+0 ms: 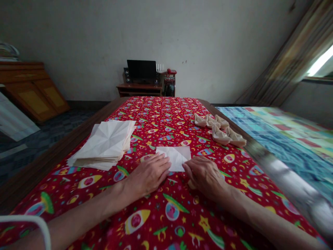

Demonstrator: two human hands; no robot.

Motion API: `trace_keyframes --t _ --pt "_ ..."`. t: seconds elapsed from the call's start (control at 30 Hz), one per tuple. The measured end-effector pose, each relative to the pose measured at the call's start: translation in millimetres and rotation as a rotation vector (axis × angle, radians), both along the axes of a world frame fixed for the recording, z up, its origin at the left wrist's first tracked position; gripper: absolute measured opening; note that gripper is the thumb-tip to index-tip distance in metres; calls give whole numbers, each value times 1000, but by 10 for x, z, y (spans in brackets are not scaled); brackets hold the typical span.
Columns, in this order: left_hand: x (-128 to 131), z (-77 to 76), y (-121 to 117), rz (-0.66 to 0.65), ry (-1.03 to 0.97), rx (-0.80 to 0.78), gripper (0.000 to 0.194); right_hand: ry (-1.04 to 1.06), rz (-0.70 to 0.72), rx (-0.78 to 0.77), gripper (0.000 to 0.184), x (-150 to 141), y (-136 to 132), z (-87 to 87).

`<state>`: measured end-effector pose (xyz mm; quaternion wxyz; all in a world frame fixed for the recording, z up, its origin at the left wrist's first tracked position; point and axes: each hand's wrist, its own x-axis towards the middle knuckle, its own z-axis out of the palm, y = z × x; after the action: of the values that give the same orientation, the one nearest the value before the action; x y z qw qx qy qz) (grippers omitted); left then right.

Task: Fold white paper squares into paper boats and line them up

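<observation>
Wall: bare grey plaster wall [78,45], lightly scuffed, across the far side of the room.
Worktop: long table with a dark wooden edge [52,163], under a red cloth printed with rockets and stars [161,111].
Right side: blue and multicoloured patchwork quilt [281,146], just beside the worktop; curtain [288,59] and bright window [321,60] beyond.
Left side: wooden cabinet [31,90], well apart from the worktop, on a dark checked floor.
Far end: low wooden desk [139,89] with black screen [142,69] and red telephone [170,72] close by.
Stack: creased white paper sheets [104,142], radiating fold lines on top, loosely squared, left of the hands.
Left grip [147,175]: released, flat on the cloth, fingertips on the sheet's near left side.
Right grip [204,177]: released, fingers spread and angled inward, tips on the sheet's near right side.
Folded pieces: cream folded paper pieces [220,135], clustered near the worktop's right edge.
Sheet: folded white paper sheet [174,158], flat on the cloth, between both grips and touching each.
Risk: uneven pressure from either grip, likely skewing the sheet on the cloth and misplacing a crease; a stray sleeve or elbow, possibly disturbing the loose stack.
</observation>
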<state>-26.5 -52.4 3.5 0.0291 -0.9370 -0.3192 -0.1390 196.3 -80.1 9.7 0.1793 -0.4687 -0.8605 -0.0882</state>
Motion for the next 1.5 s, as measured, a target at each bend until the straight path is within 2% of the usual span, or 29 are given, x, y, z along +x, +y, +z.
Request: trace_keyframes --t 0.1,0.2,0.3,0.37,0.53,0.73,0.83,0.9,1.03,1.13,1.33,1.5 --pt "151 -48 158 1 74 -37 44 -91 -4 8 33 -66 179 -12" --pt "191 -105 281 30 116 -71 55 -104 -9 5 28 -42 286 -109" --pt "163 -114 339 50 153 -98 64 -116 22 -33 46 55 332 -211" --pt "129 -95 347 50 161 -94 65 -132 33 -80 52 119 342 -242" --pt "7 -27 332 80 182 -91 67 -120 8 -125 52 165 333 -213" --pt "-154 -17 314 65 225 -126 80 -105 -46 -121 49 122 269 -162" --pt "-165 -47 307 68 180 -75 76 -90 -67 -91 45 101 233 -146" --pt "-146 -59 299 59 121 -6 65 -77 -50 -83 40 88 219 -132" --pt "-92 -55 277 -84 62 107 38 -30 82 -68 28 82 217 -108" --pt "-61 -44 258 -165 46 161 28 3 143 -57 24 95 228 -104" --pt "-125 -1 296 -238 24 110 30 20 136 -60 22 107 234 -100" --pt "-259 -48 449 -202 -45 65 34 14 148 -69 22 78 221 -64"
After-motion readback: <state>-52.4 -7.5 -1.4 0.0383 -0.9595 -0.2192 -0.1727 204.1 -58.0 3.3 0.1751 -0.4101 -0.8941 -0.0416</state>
